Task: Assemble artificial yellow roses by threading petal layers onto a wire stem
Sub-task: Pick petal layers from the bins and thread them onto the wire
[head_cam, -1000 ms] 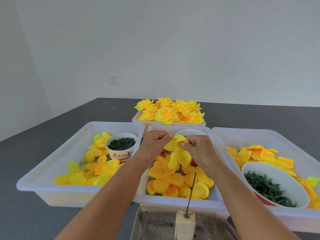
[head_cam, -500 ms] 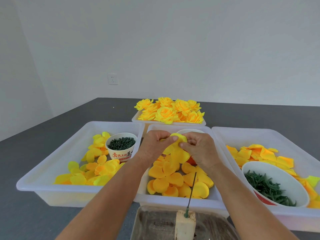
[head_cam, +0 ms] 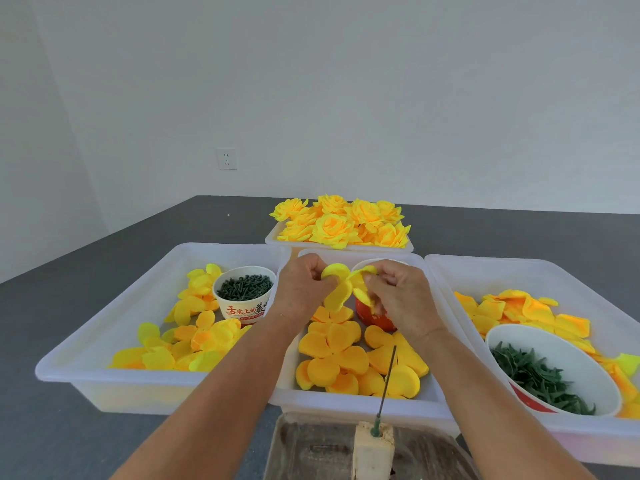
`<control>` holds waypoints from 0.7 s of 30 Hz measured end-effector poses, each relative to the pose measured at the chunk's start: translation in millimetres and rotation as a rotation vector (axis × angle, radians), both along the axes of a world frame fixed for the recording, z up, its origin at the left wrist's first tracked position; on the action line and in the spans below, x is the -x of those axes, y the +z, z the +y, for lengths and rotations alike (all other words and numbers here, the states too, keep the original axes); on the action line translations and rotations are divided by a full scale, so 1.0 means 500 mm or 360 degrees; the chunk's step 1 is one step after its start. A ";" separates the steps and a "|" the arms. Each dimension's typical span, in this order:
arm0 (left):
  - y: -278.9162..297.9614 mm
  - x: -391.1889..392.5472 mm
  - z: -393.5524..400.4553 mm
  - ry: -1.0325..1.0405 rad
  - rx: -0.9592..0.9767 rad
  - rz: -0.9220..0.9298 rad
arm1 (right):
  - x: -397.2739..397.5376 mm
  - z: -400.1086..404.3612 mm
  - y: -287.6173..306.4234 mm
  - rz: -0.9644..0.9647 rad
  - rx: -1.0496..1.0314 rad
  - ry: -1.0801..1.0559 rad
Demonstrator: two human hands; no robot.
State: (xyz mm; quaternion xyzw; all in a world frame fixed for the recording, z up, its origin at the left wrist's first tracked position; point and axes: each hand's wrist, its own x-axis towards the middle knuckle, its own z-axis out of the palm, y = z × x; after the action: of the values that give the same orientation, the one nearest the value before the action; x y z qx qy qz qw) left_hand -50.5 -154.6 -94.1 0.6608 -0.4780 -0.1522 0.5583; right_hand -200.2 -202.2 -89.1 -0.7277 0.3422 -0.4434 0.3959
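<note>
both hands [head_cam: 304, 289] pinch a petal layer [head_cam: 341, 292] beside chinese-lettered cup [head_cam: 244, 294].

— Where are the hands?
— Both raised, forearms reaching forward and converging. The left hand [head_cam: 304, 289] has its fingers curled, pinching a petal [head_cam: 337, 289].
— And the other?
— The right hand [head_cam: 398, 299] sits just beside it, knuckles up, fingers curled round the same petal's other side.
</note>
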 end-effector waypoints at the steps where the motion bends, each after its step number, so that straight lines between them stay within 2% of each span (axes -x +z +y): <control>1: 0.000 0.000 0.000 0.0008 0.0008 -0.0005 | 0.000 0.001 0.005 -0.0133 -0.0151 0.0046; 4: 0.002 0.004 0.005 -0.0131 0.0051 0.0035 | 0.004 0.005 0.016 -0.0411 -0.0432 0.0100; 7: 0.005 0.007 0.011 -0.0311 0.0052 0.0136 | 0.007 0.000 0.002 -0.0311 -0.0310 -0.0056; 11: 0.007 0.005 0.010 -0.0144 0.0034 0.0133 | 0.011 -0.007 0.001 -0.0419 -0.0394 -0.0087; 14: 0.010 0.004 0.008 -0.0081 0.0043 0.0238 | 0.010 -0.010 0.004 -0.0429 -0.0461 -0.0077; 21: 0.014 0.006 0.010 -0.0029 0.0039 0.0308 | 0.009 -0.006 0.006 -0.0465 -0.0410 -0.0168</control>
State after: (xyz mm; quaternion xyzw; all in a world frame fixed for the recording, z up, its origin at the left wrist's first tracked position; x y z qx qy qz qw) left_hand -53.6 -149.9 -87.3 0.6318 -0.4297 -0.2147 0.6084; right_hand -204.9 -205.1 -86.0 -0.5800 0.3727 -0.5169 0.5074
